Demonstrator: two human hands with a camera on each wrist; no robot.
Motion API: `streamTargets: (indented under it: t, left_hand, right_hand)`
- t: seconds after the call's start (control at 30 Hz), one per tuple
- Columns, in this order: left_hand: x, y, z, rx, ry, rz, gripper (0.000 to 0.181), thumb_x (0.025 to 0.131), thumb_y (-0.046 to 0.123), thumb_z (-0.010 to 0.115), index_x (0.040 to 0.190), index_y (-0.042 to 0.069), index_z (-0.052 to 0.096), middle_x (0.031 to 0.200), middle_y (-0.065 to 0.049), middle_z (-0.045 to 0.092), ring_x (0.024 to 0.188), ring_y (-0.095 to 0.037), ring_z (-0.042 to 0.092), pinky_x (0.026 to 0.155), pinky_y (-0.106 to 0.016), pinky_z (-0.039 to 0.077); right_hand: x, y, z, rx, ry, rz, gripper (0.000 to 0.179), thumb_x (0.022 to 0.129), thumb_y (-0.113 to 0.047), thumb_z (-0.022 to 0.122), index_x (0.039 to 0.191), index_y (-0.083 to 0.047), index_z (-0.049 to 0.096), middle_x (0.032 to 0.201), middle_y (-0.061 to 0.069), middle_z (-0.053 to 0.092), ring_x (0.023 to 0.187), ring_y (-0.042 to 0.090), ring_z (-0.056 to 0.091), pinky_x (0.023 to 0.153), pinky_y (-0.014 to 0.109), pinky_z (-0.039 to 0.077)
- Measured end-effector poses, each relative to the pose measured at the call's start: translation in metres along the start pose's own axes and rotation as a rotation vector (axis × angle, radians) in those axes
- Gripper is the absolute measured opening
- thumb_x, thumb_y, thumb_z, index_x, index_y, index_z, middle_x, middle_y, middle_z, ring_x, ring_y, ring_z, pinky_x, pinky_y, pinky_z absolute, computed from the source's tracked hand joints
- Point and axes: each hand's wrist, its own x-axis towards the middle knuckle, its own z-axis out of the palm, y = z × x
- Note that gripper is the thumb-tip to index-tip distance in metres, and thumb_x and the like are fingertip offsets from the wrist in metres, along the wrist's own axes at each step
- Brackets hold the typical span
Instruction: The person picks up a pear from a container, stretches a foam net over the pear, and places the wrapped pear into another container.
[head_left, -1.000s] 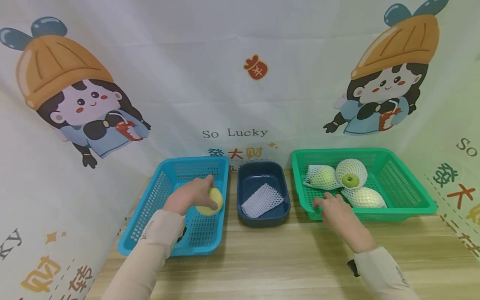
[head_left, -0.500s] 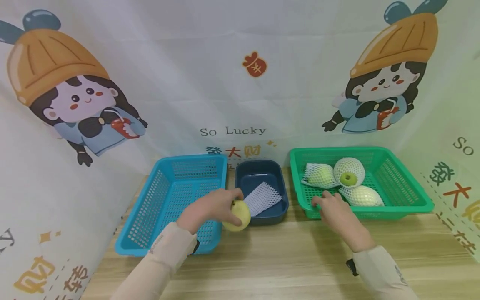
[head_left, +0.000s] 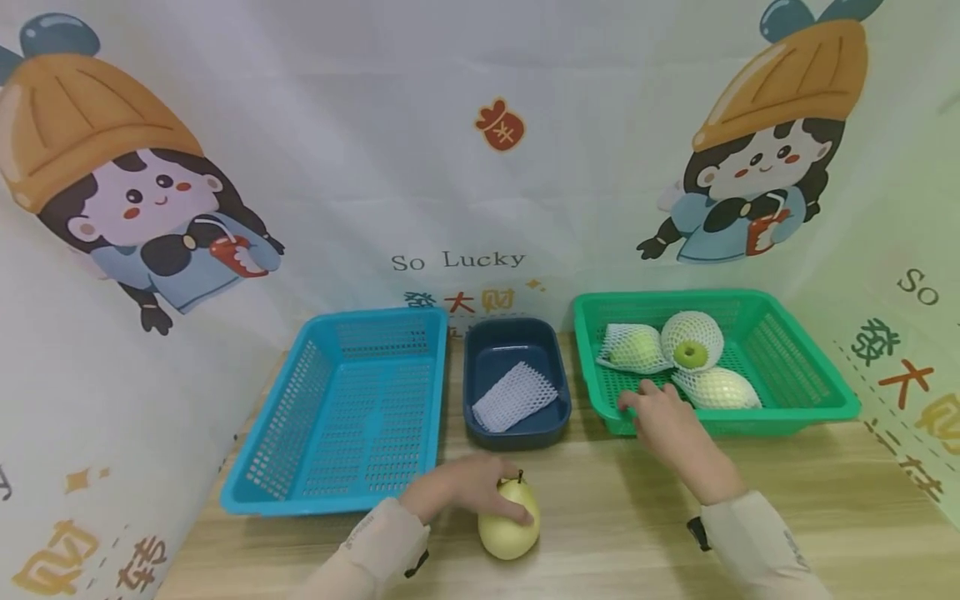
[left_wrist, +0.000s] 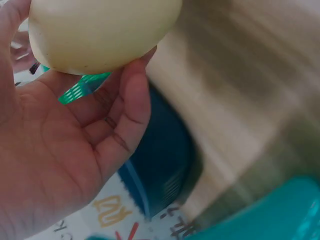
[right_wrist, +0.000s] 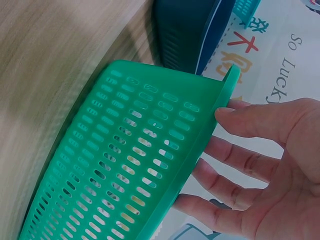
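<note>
My left hand holds a yellow pear over the bare wood in front of the blue basket, its stem pointing up. Whether the pear touches the table is unclear. In the left wrist view, the thumb and fingers curl round the pear. At the front left of the green basket, my right hand rests on the rim with loosely bent fingers. The right wrist view has the thumb on the rim of the basket, the other fingertips partly hidden behind it.
A dark blue tub with a white foam net in it stands between the baskets. The blue basket is on the left. Several net-wrapped fruits, among them a green one, lie in the green basket. A printed cloth hangs behind.
My left hand has carried the pear out from the blue basket, rightward and toward me, to the table front; the pear now stands stem up. The right hand has stayed at the green rim.
</note>
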Motion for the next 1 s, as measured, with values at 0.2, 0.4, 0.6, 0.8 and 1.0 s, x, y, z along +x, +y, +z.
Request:
streamTargets:
  t: [0.2, 0.4, 0.6, 0.8, 1.0]
  left_hand:
    - [0.005, 0.002, 0.014, -0.006, -0.008, -0.019, 0.056, 0.074, 0.056, 0.065, 0.115, 0.018, 0.065, 0.105, 0.006, 0.066, 0.098, -0.014, 0.059, 0.083, -0.029, 0.047]
    - [0.013, 0.014, 0.03, -0.104, 0.161, -0.047, 0.055, 0.077, 0.049, 0.069, 0.11, 0.007, 0.056, 0.092, -0.005, 0.063, 0.08, -0.015, 0.057, 0.071, -0.027, 0.047]
    - [0.017, 0.02, 0.052, -0.138, 0.316, -0.121, 0.061, 0.072, 0.052, 0.071, 0.108, 0.008, 0.05, 0.088, -0.005, 0.057, 0.073, -0.016, 0.052, 0.06, -0.028, 0.044]
    - [0.01, 0.02, 0.052, -0.075, 0.349, -0.238, 0.073, 0.067, 0.057, 0.072, 0.111, 0.002, 0.052, 0.086, -0.011, 0.057, 0.068, -0.023, 0.055, 0.058, -0.035, 0.046]
    - [0.0, 0.013, 0.042, -0.069, 0.32, -0.211, 0.074, 0.062, 0.059, 0.075, 0.106, 0.003, 0.055, 0.089, -0.011, 0.058, 0.072, -0.025, 0.058, 0.061, -0.036, 0.049]
  right_hand:
    - [0.0, -0.001, -0.001, 0.002, 0.009, 0.001, 0.024, 0.076, 0.009, 0.062, 0.093, -0.007, 0.066, 0.084, 0.014, 0.058, 0.063, 0.024, 0.041, 0.047, 0.028, 0.038]
    - [-0.002, -0.001, -0.001, 0.008, 0.013, 0.003, 0.024, 0.077, 0.009, 0.063, 0.093, -0.008, 0.066, 0.083, 0.013, 0.056, 0.063, 0.024, 0.041, 0.048, 0.028, 0.038]
    - [0.0, -0.002, -0.001, 0.005, 0.005, 0.005, 0.024, 0.077, 0.008, 0.064, 0.094, -0.009, 0.066, 0.083, 0.012, 0.056, 0.064, 0.024, 0.042, 0.046, 0.029, 0.039]
    - [0.0, -0.001, 0.0, 0.002, 0.003, 0.002, 0.023, 0.077, 0.007, 0.066, 0.094, -0.009, 0.066, 0.082, 0.011, 0.055, 0.063, 0.023, 0.039, 0.047, 0.027, 0.037]
    - [-0.001, -0.001, 0.001, 0.002, 0.008, -0.003, 0.024, 0.076, 0.008, 0.065, 0.093, -0.008, 0.065, 0.081, 0.011, 0.055, 0.063, 0.023, 0.037, 0.048, 0.027, 0.035]
